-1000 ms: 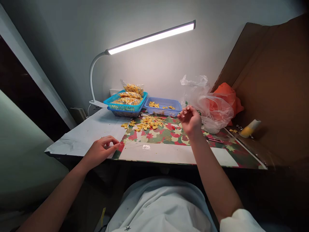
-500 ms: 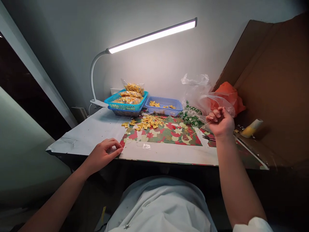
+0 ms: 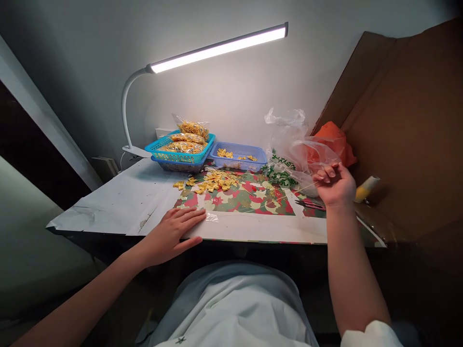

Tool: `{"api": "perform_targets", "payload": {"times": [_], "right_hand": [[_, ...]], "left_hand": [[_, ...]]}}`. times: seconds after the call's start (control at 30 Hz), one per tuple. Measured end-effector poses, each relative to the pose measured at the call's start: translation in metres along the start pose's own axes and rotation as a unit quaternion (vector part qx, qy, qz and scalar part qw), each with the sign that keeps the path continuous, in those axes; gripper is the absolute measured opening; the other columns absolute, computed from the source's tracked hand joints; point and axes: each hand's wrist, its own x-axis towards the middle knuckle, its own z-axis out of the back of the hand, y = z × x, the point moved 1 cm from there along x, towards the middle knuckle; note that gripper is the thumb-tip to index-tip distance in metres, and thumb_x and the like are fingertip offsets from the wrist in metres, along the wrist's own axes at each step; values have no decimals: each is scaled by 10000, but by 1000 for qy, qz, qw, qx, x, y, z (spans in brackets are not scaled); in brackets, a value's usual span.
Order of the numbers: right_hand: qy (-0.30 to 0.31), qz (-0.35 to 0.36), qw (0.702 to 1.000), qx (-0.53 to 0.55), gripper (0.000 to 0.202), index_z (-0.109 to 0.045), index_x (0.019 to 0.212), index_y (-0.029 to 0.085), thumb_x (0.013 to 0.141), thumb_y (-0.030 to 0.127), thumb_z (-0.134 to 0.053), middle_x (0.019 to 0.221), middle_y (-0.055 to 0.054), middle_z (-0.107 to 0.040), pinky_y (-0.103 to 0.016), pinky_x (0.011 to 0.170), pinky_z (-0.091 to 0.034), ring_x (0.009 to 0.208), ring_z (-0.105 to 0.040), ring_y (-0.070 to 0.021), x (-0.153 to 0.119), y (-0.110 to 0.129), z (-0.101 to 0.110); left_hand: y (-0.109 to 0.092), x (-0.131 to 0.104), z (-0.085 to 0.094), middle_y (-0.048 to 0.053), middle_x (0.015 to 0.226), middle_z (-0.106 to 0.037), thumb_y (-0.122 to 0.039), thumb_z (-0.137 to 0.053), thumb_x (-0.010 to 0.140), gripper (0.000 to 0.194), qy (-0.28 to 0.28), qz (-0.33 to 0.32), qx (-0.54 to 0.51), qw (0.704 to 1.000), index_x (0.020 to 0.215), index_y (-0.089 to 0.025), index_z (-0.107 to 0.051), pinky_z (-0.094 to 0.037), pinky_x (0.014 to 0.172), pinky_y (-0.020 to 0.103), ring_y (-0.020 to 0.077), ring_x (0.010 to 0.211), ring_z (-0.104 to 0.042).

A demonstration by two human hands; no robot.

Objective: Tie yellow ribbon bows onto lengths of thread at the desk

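My left hand (image 3: 177,236) lies palm down at the front edge of the table, fingers stretched out and holding nothing. Its fingertips touch or nearly touch a small clear plastic piece (image 3: 212,218). Raised over the right side, my right hand (image 3: 334,183) is closed, palm turned up. A thin pale stem (image 3: 307,187) sticks out leftward from its fingers; its far end is hard to make out. Yellow bow-shaped pieces (image 3: 217,182), some on thin sticks, lie heaped on the camouflage-patterned sheet (image 3: 249,206) between the hands.
Yellow pieces in clear bags fill a turquoise basket (image 3: 152,148) at the back left. Beside it stands a blue-purple basket (image 3: 238,164). Plastic bags (image 3: 285,130), dark-tipped tools (image 3: 307,205), a yellow-white spool (image 3: 366,189) and a cardboard panel (image 3: 408,120) are right. A lamp (image 3: 217,49) shines above.
My left hand has moved right along the table edge and gone from curled fingers to flat and stretched out. My right hand stays raised and closed. The whole view has shifted slightly.
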Motion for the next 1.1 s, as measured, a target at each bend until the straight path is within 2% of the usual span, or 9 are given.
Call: {"api": "perform_targets", "payload": {"times": [0.23, 0.47, 0.67, 0.77, 0.87, 0.97, 1.03, 1.1], "right_hand": [[-23, -7, 1000, 8, 336, -458, 698, 184, 1000, 190, -312, 511, 81, -294, -179, 413, -348, 387, -288, -66, -1, 4, 22], [-25, -19, 999, -9, 253, -457, 705, 188, 958, 203, -455, 515, 87, -302, -166, 415, -355, 391, -296, -59, -2, 0, 39], [-52, -34, 998, 0, 256, -451, 717, 188, 970, 189, -412, 521, 86, -302, -165, 413, -354, 394, -299, -62, -6, -6, 46], [-53, -38, 998, -12, 235, -450, 712, 188, 945, 197, -475, 522, 90, -297, -161, 415, -354, 398, -295, -59, -8, -9, 50], [-43, -36, 998, -27, 248, -436, 690, 187, 910, 210, -548, 523, 92, -294, -156, 419, -359, 404, -293, -54, -9, -10, 55], [-56, -38, 997, -26, 240, -440, 679, 186, 905, 190, -521, 520, 84, -302, -163, 412, -372, 404, -285, -56, -8, -14, 61], [-67, -49, 996, -24, 236, -448, 678, 189, 910, 181, -493, 515, 78, -297, -173, 401, -378, 403, -277, -61, -7, -17, 66], [-71, -65, 995, -24, 242, -458, 680, 192, 921, 181, -477, 518, 71, -298, -184, 407, -394, 412, -289, -63, -8, -21, 71]], "left_hand": [[37, 5, 1, 45, 1605, -312, -621, -248, 970, 693, 58, 108, 37, 992, 1547, -248, -337, -193, 1185, 549, 308, 1488, -274], [68, -7, -1, 27, 1631, -227, -610, -245, 956, 693, 74, 156, 45, 984, 1567, -284, -282, -122, 1195, 608, 331, 1518, -174], [81, -21, 6, 61, 1648, -188, -587, -230, 974, 651, 81, 207, 65, 973, 1536, -290, -368, -100, 1185, 633, 359, 1523, -126], [88, -30, 11, 93, 1643, -210, -564, -244, 990, 635, 65, 225, 83, 969, 1527, -257, -390, -120, 1175, 644, 373, 1513, -158], [95, -39, 16, 135, 1626, -248, -539, -255, 1009, 616, 27, 228, 91, 969, 1506, -217, -427, -178, 1150, 666, 398, 1485, -231], [98, -46, 20, 174, 1609, -277, -537, -265, 1013, 632, -14, 231, 98, 968, 1483, -162, -458, -207, 1144, 667, 417, 1466, -268], [98, -48, 18, 169, 1605, -293, -536, -288, 1006, 623, -40, 236, 101, 966, 1473, -169, -473, -208, 1150, 660, 414, 1466, -270], [95, -48, 15, 129, 1620, -277, -541, -309, 993, 597, -54, 213, 94, 971, 1471, -226, -479, -193, 1158, 659, 401, 1475, -257]]}}
